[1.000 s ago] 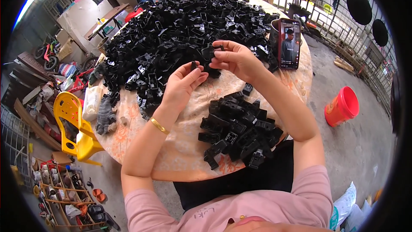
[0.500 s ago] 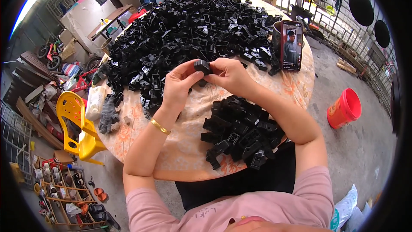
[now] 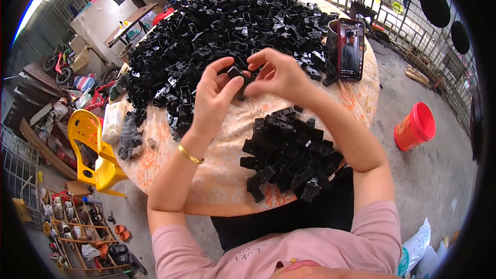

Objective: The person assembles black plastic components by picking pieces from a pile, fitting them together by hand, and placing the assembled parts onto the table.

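Note:
My left hand (image 3: 213,90) pinches a small black plastic part (image 3: 235,72) between thumb and fingers, above the near edge of a large heap of black plastic parts (image 3: 206,36). Just to its right, my right hand (image 3: 279,75) has its fingers apart and curved, slightly blurred; I see nothing held in it. A smaller pile of similar black parts (image 3: 289,155) lies on the table close to my body, below my right forearm. The exact shape of the held part is partly hidden by my fingers.
A round table with a flowered cloth (image 3: 217,175) bears both piles. A phone (image 3: 351,50) stands upright at the right, leaning on a dark container. Grey gloves (image 3: 130,137) lie at the left edge. A yellow chair (image 3: 93,150) and a red bucket (image 3: 415,126) flank the table.
My right hand has let go of the black part and drawn away to the right, its fingers spreading. My left hand keeps the part and has tilted it.

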`<state>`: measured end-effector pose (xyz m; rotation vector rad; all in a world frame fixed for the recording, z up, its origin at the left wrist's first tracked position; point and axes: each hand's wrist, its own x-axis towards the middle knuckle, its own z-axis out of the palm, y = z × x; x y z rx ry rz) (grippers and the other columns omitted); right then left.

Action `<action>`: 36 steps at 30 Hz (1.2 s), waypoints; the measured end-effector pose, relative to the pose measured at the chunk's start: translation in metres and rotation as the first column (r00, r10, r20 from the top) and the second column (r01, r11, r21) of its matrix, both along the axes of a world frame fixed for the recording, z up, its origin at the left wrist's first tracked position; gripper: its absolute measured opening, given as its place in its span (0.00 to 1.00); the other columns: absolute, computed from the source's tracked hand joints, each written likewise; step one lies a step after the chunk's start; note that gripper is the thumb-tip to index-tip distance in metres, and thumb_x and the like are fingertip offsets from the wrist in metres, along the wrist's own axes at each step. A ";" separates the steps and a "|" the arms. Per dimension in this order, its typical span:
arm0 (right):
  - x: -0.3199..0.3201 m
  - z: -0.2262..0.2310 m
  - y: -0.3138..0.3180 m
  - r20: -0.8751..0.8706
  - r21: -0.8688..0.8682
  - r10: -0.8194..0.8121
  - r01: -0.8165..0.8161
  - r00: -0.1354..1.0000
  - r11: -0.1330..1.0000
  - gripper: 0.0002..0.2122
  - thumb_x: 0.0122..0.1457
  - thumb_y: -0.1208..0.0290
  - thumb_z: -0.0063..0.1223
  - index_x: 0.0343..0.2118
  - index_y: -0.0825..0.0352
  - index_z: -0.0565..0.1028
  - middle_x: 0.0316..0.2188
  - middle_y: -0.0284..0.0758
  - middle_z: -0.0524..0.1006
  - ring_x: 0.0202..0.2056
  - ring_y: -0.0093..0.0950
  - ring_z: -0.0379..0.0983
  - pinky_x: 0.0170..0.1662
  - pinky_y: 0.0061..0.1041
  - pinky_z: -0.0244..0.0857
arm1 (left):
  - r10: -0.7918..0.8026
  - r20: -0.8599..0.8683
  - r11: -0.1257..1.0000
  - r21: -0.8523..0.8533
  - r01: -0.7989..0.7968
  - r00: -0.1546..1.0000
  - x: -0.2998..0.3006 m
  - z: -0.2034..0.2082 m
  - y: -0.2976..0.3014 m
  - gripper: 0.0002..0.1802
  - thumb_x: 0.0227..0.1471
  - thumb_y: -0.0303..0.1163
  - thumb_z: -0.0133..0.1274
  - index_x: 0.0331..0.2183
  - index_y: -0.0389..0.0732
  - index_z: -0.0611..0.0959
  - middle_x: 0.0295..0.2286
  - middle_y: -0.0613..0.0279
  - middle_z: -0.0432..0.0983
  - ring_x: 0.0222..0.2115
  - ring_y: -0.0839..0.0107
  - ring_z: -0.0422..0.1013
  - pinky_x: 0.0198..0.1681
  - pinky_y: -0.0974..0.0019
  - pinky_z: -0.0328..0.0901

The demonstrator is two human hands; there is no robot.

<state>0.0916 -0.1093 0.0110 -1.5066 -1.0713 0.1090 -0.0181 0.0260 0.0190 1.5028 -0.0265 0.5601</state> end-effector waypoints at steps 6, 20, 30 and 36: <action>0.077 -0.002 -0.038 0.334 -0.429 -0.171 0.311 0.927 0.848 0.14 0.45 0.62 0.60 0.29 0.69 0.77 0.23 0.36 0.77 0.26 0.24 0.73 0.30 0.23 0.67 | -0.265 -0.302 0.661 0.635 0.400 0.916 -0.012 0.008 -0.014 0.16 0.43 0.24 0.56 0.38 0.34 0.77 0.32 0.63 0.76 0.31 0.78 0.71 0.35 0.73 0.67; 0.048 -0.016 -0.017 0.487 -0.297 -0.052 0.222 0.872 0.929 0.14 0.40 0.75 0.52 0.34 0.68 0.74 0.29 0.39 0.74 0.31 0.32 0.72 0.35 0.27 0.66 | 0.322 0.144 0.263 0.936 -0.234 0.936 0.029 -0.057 0.021 0.14 0.39 0.29 0.59 0.30 0.33 0.76 0.26 0.53 0.73 0.30 0.60 0.70 0.35 0.66 0.65; 0.021 -0.014 -0.002 -0.017 -0.156 0.174 -0.175 0.985 0.972 0.18 0.46 0.77 0.59 0.42 0.70 0.70 0.29 0.34 0.75 0.30 0.20 0.71 0.37 0.19 0.67 | 0.053 -0.179 0.939 0.343 0.012 0.982 0.020 -0.037 0.018 0.21 0.39 0.21 0.57 0.40 0.34 0.75 0.30 0.60 0.75 0.31 0.77 0.71 0.36 0.74 0.67; 0.014 -0.020 0.001 0.037 -0.054 0.136 -0.133 0.990 0.990 0.15 0.47 0.78 0.57 0.40 0.70 0.74 0.29 0.37 0.76 0.29 0.22 0.72 0.36 0.20 0.67 | 0.067 -0.169 0.819 0.572 0.042 0.983 0.009 -0.022 0.006 0.20 0.43 0.20 0.53 0.43 0.32 0.73 0.35 0.59 0.73 0.34 0.77 0.70 0.38 0.73 0.67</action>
